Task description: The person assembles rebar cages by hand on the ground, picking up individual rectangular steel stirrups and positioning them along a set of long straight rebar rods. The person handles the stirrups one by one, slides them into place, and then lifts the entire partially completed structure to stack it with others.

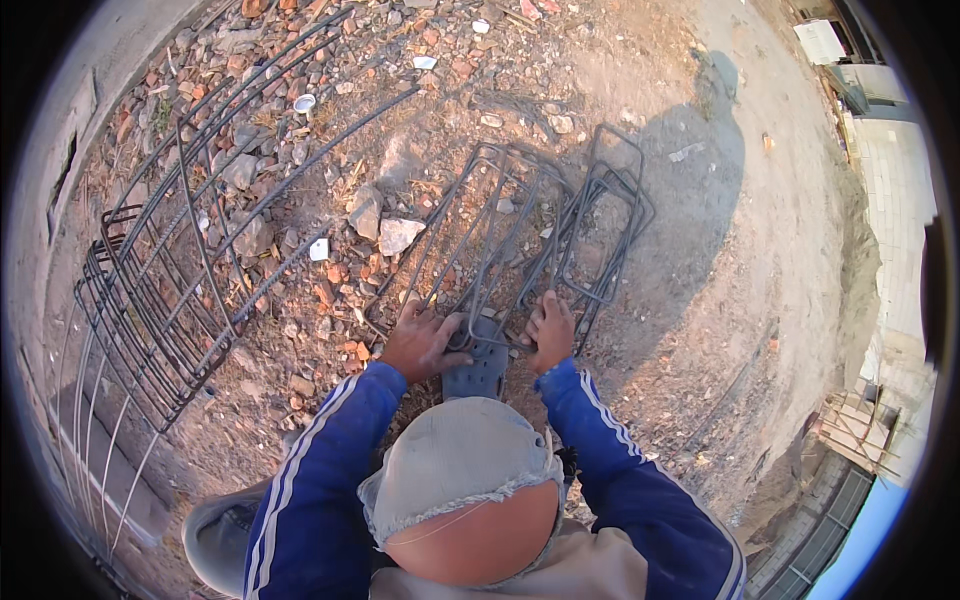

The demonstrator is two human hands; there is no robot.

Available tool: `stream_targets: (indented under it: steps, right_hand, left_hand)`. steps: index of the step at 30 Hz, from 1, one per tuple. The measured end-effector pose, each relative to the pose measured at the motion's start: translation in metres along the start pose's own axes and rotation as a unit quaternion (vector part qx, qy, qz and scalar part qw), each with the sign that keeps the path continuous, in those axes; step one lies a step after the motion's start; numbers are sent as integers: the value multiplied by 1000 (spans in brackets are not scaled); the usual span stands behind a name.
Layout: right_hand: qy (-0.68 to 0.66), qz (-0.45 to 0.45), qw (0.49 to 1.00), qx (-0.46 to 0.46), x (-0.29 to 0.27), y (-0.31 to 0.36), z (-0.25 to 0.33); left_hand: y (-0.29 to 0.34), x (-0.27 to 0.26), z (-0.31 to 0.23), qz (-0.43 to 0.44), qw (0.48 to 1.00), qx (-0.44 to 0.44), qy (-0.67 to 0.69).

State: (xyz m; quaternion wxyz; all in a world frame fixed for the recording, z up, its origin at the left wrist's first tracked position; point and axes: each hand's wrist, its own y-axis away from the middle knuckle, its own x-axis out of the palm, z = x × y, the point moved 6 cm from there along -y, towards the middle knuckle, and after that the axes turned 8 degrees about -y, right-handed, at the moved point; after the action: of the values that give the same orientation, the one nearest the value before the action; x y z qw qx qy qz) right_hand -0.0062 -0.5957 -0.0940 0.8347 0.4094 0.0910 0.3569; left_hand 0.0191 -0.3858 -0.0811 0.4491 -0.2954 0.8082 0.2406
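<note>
Several rectangular steel stirrups (pixel 497 205), bent from dark rod, lie overlapping on the dirt in front of me. My left hand (pixel 424 343) is closed at the near end of the left-hand ones, thumb toward my grey clog (pixel 482 362). On the other side of the clog, my right hand (pixel 549 332) has its fingers curled round the near end of a stirrup; which rod exactly is partly hidden. More stirrups (pixel 610 215) lie in a loose stack just beyond the right hand. Torn grey trousers (pixel 450 450) cover my bent knee at the bottom middle.
On the left stands a rebar cage (pixel 160 310) with long bars reaching toward the far middle. Rubble and broken brick (pixel 240 170) cover the ground beside it. Larger stones (pixel 400 236) lie near the stirrups. A pale wall (pixel 895 190) runs along the right.
</note>
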Motion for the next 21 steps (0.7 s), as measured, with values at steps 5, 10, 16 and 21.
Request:
stream_targets:
  steps: [5,10,16,21]
  right_hand:
    - [-22,10,999,25,1,9,10]
    - [-13,24,999,-18,-33,-24,90]
    - [192,-13,955,-227,-60,-7,227]
    - [563,197,659,-458,42,68,268]
  left_hand:
    - [6,-15,10,-56,998,25,19]
    - [9,-35,39,-21,998,53,4]
    - [6,-61,28,-10,1000,17,-24]
    - [-34,-188,3,-369,926,-44,-72]
